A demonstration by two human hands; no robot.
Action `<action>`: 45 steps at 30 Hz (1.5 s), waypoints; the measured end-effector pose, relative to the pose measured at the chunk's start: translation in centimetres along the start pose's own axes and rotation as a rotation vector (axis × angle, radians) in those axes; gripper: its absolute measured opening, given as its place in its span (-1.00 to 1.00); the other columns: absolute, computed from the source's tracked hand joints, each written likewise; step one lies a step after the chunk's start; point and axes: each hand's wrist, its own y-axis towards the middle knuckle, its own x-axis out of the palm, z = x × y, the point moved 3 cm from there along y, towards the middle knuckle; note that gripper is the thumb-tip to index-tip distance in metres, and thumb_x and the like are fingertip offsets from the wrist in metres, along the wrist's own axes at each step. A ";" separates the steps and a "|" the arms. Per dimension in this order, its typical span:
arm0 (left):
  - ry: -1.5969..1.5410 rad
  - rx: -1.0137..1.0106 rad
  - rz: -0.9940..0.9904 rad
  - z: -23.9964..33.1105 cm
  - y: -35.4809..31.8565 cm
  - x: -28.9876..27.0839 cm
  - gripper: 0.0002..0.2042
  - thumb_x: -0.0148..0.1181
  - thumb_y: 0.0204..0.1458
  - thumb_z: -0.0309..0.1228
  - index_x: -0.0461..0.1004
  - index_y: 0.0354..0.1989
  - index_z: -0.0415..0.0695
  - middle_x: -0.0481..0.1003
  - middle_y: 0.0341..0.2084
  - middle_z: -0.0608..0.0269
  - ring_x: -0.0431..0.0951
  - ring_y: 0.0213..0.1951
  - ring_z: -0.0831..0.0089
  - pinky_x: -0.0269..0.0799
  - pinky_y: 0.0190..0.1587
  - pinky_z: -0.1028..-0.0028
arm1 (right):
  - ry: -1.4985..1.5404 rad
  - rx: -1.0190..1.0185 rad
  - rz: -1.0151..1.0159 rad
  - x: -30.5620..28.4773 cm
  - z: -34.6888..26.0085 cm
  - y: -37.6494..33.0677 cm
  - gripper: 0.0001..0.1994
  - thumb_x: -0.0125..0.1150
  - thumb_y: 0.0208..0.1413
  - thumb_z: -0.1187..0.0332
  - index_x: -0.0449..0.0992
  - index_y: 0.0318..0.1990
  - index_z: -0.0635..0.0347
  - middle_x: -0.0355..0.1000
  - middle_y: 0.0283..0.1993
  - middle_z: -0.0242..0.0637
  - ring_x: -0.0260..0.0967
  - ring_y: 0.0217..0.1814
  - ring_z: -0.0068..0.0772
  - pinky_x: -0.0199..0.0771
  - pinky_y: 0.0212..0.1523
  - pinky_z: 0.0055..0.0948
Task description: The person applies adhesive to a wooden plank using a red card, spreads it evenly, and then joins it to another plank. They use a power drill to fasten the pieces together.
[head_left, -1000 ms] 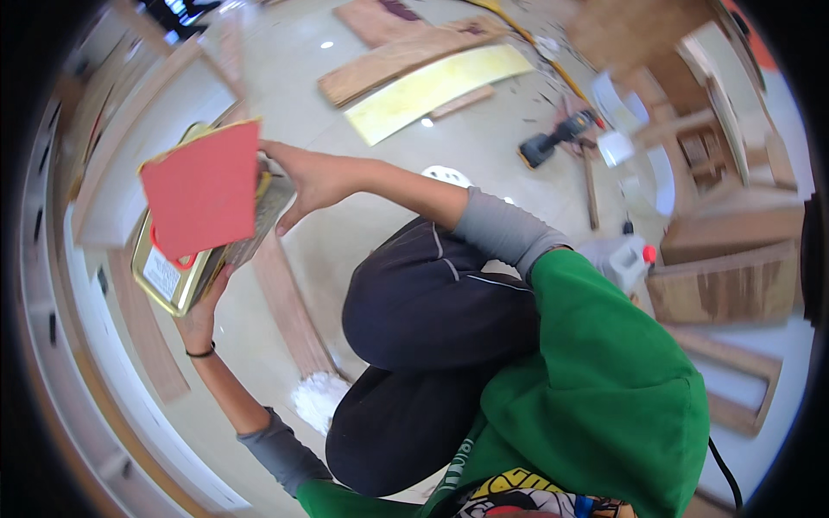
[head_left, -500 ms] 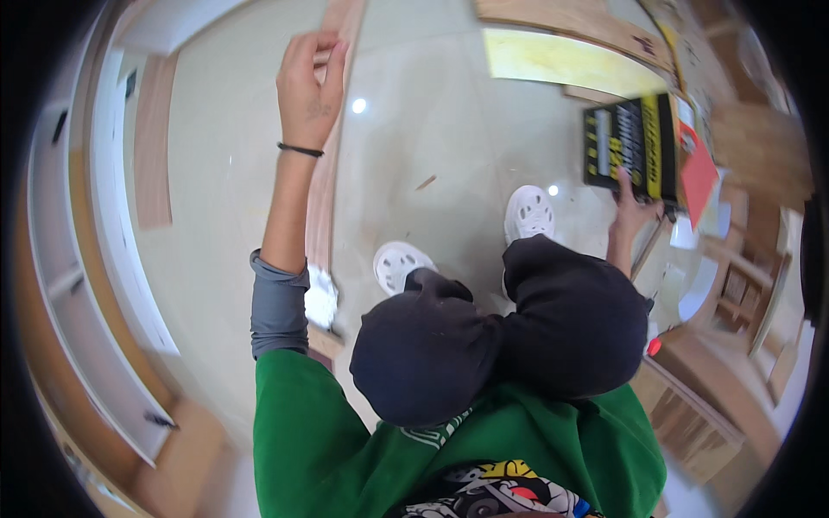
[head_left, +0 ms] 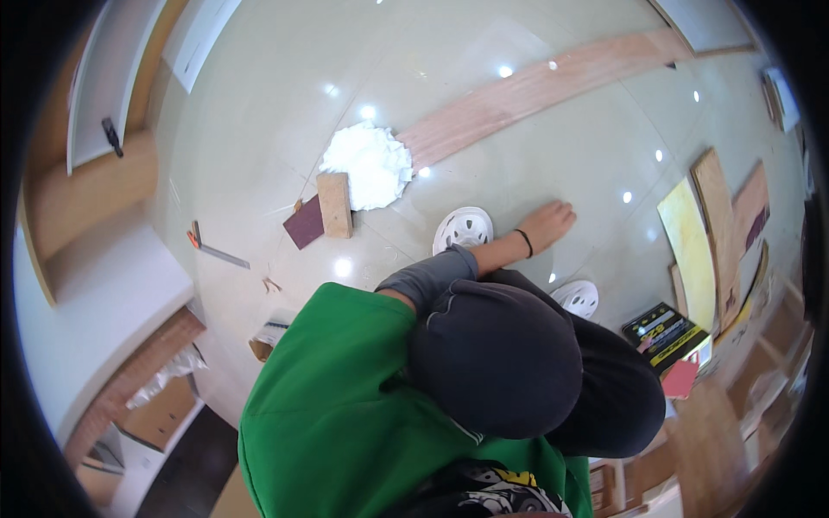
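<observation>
Toward four o'clock I see my boxy black-and-yellow tin [head_left: 663, 333], printed side facing me, red sheet [head_left: 680, 380] at its five-o'clock end.

Left grip [head_left: 550, 225] above floor [head_left: 259, 129], black-yellow can [head_left: 667, 335], wooden block [head_left: 336, 207], white bundle [head_left: 367, 160]

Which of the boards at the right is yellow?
The pale yellow board, just left of the brown board; its colour sets it apart from that one and the short reddish board.

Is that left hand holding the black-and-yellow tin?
No, a white clog shows between the left hand and the black-and-yellow tin.
</observation>
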 end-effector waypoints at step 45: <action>0.455 -0.791 -0.054 -18.8 -18.2 -21.6 -0.17 0.36 -0.31 -0.21 0.18 0.23 -0.16 0.21 0.18 0.01 0.21 0.20 0.03 0.17 0.21 0.16 | -0.170 -0.745 -0.607 7.5 -7.5 -14.0 -0.83 0.16 0.10 0.38 0.49 -0.18 0.20 0.47 -0.44 -0.23 0.44 -0.40 -0.18 0.45 -0.28 -0.35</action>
